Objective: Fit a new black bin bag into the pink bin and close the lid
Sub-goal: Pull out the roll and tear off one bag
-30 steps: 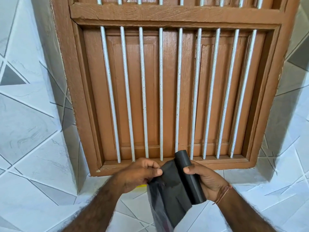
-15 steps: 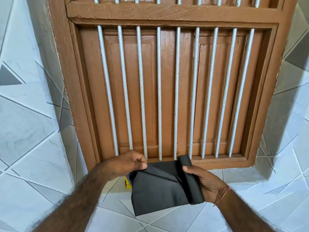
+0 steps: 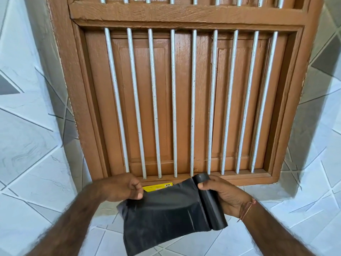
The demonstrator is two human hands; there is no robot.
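A roll of black bin bags (image 3: 212, 202) lies in my right hand (image 3: 228, 196), thumb pressed across its upper end. A flat black bag (image 3: 164, 217) is unrolled from it to the left. My left hand (image 3: 123, 187) pinches the bag's upper left corner between thumb and fingers. The bag hangs stretched between both hands, still joined to the roll. The pink bin is not in view.
A brown wooden window (image 3: 184, 98) with white vertical bars fills the wall ahead, its sill just beyond my hands. A yellow label (image 3: 158, 187) peeks out behind the bag. Pale tiled walls (image 3: 33, 145) lie to both sides.
My left hand has pulled the bag leftward off the roll, so the crumpled film now spreads out flat. The right hand keeps hold of the roll.
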